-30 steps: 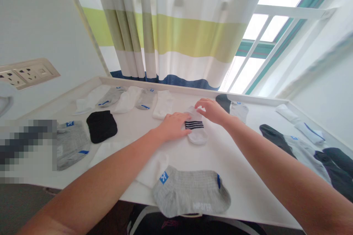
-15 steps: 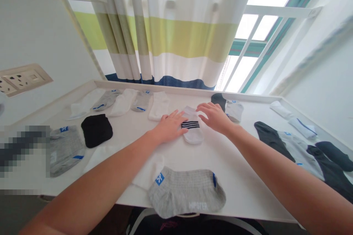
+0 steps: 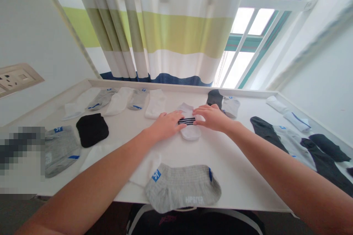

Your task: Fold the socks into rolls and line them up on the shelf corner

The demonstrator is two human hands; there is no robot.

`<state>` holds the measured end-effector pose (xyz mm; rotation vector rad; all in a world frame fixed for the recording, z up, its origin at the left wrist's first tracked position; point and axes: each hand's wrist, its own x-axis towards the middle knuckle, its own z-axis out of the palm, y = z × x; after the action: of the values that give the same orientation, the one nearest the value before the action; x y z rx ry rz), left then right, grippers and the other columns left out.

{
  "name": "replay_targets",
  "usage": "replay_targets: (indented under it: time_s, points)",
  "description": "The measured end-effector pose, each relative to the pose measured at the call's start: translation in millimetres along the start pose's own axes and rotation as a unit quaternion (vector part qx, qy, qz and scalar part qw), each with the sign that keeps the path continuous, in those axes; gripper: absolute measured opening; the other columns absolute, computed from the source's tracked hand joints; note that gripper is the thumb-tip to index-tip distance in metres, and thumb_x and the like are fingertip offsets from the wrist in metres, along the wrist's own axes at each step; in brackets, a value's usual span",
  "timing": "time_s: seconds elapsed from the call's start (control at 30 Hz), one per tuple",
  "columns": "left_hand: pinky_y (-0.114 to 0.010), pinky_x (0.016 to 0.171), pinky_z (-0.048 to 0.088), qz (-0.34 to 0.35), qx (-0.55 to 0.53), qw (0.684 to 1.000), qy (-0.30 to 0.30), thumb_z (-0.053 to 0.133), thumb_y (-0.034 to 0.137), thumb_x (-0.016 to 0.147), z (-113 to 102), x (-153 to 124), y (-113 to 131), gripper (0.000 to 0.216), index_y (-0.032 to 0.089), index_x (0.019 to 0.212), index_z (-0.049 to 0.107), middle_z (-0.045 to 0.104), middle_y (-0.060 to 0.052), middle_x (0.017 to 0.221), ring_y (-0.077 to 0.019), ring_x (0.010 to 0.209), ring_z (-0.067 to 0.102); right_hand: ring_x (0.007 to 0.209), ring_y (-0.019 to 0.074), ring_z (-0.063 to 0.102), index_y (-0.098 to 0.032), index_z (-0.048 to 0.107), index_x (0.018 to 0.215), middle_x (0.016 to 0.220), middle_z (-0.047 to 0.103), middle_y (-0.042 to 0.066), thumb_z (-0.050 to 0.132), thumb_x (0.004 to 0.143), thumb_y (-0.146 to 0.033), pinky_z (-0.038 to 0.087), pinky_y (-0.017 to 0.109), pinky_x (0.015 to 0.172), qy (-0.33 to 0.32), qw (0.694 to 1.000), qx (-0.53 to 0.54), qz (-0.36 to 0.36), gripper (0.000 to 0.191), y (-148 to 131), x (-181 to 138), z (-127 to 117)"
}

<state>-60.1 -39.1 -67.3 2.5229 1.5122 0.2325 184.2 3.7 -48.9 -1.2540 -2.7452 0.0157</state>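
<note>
A white sock with black stripes [image 3: 190,132] lies flat in the middle of the white desk [image 3: 231,176]. My left hand [image 3: 168,125] rests at its left edge, fingers stretched out and touching the striped part. From the right, my right hand [image 3: 211,116] reaches over the sock's other edge with fingers apart and slightly bent. Neither hand lifts the sock. Close to the desk's front edge is a grey ankle sock [image 3: 183,187] with a blue tag. Part of a white sock [image 3: 143,172] shows beside my left forearm, which hides some of it.
Several white and grey socks [image 3: 139,99] line the back left. A folded black sock [image 3: 92,130] and a grey sock [image 3: 63,150] lie at left. Dark and grey socks [image 3: 216,97] sit at the back right, and more dark socks [image 3: 329,147] along the right side. A raised rim [image 3: 176,87] borders the back.
My right hand has moved left and down onto the striped sock's right edge. My left hand stays at its left side. The whole view has shifted slightly.
</note>
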Motion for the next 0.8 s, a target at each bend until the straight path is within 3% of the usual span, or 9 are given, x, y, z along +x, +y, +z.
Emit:
replay_targets:
  time_s: [0.13,0.37,0.57,0.8]
  points:
    - [-0.054,0.122,0.034,0.003,0.007,1.0,-0.006,0.056,0.054,0.098,-1,-1,3,0.058,0.026,0.148,0.052,0.043,-0.01,0.166,-0.0298,0.152,0.041,0.138,0.0377,0.052,-0.026,0.071,0.128,0.145,0.066,0.011,0.064,0.096,-0.051,0.036,0.054,0.102,-0.024,1.0,-0.017,0.006,0.041,-1,-2,-1]
    - [-0.059,0.123,0.028,0.015,0.018,0.999,-0.023,0.05,0.046,0.1,-3,-5,6,0.057,0.029,0.154,0.047,0.032,-0.009,0.171,-0.0303,0.157,0.03,0.149,0.0429,0.038,-0.026,0.067,0.138,0.163,0.047,0.011,0.062,0.096,-0.055,0.032,0.064,0.109,-0.028,0.998,-0.051,-0.026,0.052,-4,-6,-1]
    - [-0.051,0.122,0.03,0.056,0.006,0.998,-0.018,0.052,0.042,0.099,-2,-5,6,0.054,0.029,0.151,0.052,0.045,-0.008,0.164,-0.0278,0.149,0.044,0.148,0.0376,0.042,-0.026,0.066,0.139,0.15,0.063,0.01,0.059,0.1,-0.046,0.027,0.065,0.114,-0.032,0.996,-0.004,-0.08,0.045,-8,-11,3]
    - [-0.053,0.124,0.023,0.069,-0.002,0.997,-0.034,0.06,0.062,0.094,-2,-6,1,0.07,0.028,0.154,0.047,0.039,-0.01,0.168,-0.0313,0.151,0.041,0.152,0.0423,0.035,-0.028,0.056,0.151,0.158,0.053,0.011,0.056,0.099,-0.056,0.021,0.075,0.116,-0.041,0.997,-0.008,-0.058,0.059,-12,-28,9]
